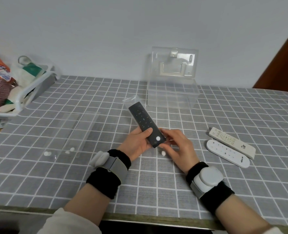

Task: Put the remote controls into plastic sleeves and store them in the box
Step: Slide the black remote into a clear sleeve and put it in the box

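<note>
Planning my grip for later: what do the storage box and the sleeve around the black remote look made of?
The storage box looks like rigid clear plastic: the tablecloth grid shows through its straight walls. The sleeve looks like thin glossy film, probably soft plastic: it wrinkles past the tip of the black remote, which both hands grip.

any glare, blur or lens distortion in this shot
Head view: soft, even light with faint shadows; wide-angle bend curves the table edge and grid lines; the basket at far left is smeared; the clear box and the empty sleeves barely show; the black remote stays sharp.
</note>
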`<state>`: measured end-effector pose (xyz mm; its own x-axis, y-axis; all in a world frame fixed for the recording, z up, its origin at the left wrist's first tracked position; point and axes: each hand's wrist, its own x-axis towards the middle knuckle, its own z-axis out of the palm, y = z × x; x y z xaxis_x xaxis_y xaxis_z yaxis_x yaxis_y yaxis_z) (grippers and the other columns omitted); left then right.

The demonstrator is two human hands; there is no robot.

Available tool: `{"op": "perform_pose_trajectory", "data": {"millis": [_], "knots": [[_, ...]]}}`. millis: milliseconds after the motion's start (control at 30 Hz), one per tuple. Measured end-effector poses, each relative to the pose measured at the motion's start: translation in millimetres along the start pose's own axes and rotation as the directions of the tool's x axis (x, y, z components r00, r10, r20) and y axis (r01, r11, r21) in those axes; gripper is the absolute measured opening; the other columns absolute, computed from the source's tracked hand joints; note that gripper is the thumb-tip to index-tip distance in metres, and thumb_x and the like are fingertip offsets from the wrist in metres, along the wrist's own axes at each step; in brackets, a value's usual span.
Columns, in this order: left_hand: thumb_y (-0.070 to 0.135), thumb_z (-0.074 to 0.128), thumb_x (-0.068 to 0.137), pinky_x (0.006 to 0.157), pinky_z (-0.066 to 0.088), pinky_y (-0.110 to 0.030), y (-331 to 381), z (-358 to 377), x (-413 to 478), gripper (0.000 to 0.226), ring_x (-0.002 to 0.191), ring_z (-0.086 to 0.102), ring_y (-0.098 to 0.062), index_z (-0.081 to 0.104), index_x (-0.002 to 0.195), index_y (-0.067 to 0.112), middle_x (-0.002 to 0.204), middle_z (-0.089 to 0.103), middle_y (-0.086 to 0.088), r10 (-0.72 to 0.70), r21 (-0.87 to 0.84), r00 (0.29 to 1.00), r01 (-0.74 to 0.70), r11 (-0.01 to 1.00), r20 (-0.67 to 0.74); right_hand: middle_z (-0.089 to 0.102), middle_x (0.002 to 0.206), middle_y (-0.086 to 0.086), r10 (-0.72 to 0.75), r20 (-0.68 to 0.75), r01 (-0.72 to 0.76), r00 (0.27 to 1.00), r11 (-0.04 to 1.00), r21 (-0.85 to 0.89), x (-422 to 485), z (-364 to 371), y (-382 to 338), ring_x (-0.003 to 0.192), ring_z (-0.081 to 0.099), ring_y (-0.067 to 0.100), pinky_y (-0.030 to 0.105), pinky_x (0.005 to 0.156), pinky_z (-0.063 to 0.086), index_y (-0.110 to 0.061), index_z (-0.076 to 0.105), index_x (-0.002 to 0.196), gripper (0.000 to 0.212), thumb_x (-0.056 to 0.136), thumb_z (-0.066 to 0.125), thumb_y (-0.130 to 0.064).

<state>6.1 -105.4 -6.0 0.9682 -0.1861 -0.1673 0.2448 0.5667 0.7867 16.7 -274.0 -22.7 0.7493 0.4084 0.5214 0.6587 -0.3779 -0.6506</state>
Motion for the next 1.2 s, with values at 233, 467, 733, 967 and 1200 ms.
{"op": "perform_pose_trajectory", "data": {"millis": [233, 467, 733, 967, 1200], "knots": [[0.019, 0.044, 0.096, 0.089, 0.054, -0.037, -0.1, -2.5, 3.4, 0.036, 0.108, 0.06, -0.028, 0.051, 0.125, -0.002, 0.116, 0.061, -0.016, 0.022, 0.05, 0.998, -0.019, 0.999, -0.061, 0.058, 0.103, 0.001, -0.014, 0.034, 0.014, 0.999, 1.0, -0.013, 0.0, 1.0, -0.9, 0.093, 0.053, -0.001, 0.005, 0.086, 0.041, -0.005, 0.054, 0.122, 0.043, 0.08, 0.063, -0.006], [0.013, 0.047, 0.095, 0.074, 0.058, -0.029, -2.2, -3.5, 4.8, 0.02, 0.09, 0.067, -0.017, 0.058, 0.109, 0.006, 0.099, 0.067, -0.008, 0.086, 0.087, 0.991, -0.077, 0.993, -0.105, 0.058, 0.101, -0.003, -0.031, -0.001, 0.031, 1.0, 0.999, -0.036, -0.3, 0.7, 1.5, 0.09, 0.054, -0.002, 0.009, 0.083, 0.046, -0.007, 0.057, 0.118, 0.038, 0.082, 0.059, -0.017], [0.009, 0.05, 0.092, 0.078, 0.058, -0.027, -5.1, -1.4, 5.3, 0.022, 0.09, 0.066, -0.02, 0.058, 0.112, 0.002, 0.102, 0.066, -0.01, 0.067, 0.146, 0.995, -0.055, 0.988, -0.075, 0.058, 0.095, -0.019, 0.044, -0.015, -0.044, 0.999, 0.999, 0.028, -2.0, 0.2, -0.9, 0.087, 0.056, -0.014, 0.005, 0.077, 0.046, -0.022, 0.054, 0.114, 0.043, 0.079, 0.065, 0.0], [0.009, 0.053, 0.091, 0.076, 0.057, -0.025, -5.5, 0.1, 3.4, 0.018, 0.087, 0.069, -0.015, 0.061, 0.107, 0.005, 0.1, 0.069, -0.009, 0.073, 0.239, 0.996, -0.061, 0.969, -0.044, 0.062, 0.086, -0.029, 0.058, -0.06, -0.052, 0.996, 0.993, 0.103, -1.4, -0.6, -4.9, 0.081, 0.06, -0.006, 0.006, 0.073, 0.047, -0.029, 0.055, 0.112, 0.039, 0.08, 0.062, -0.007], [0.006, 0.056, 0.088, 0.079, 0.056, -0.027, -5.4, 0.0, 1.2, 0.021, 0.09, 0.068, -0.015, 0.06, 0.109, 0.01, 0.102, 0.069, -0.006, 0.095, 0.296, 0.995, -0.086, 0.951, -0.016, 0.063, 0.076, -0.022, 0.103, -0.058, -0.092, 0.993, 0.982, 0.168, -1.6, 0.0, -0.3, 0.07, 0.059, 0.003, 0.009, 0.065, 0.046, -0.037, 0.056, 0.104, 0.039, 0.08, 0.061, -0.007]]}}
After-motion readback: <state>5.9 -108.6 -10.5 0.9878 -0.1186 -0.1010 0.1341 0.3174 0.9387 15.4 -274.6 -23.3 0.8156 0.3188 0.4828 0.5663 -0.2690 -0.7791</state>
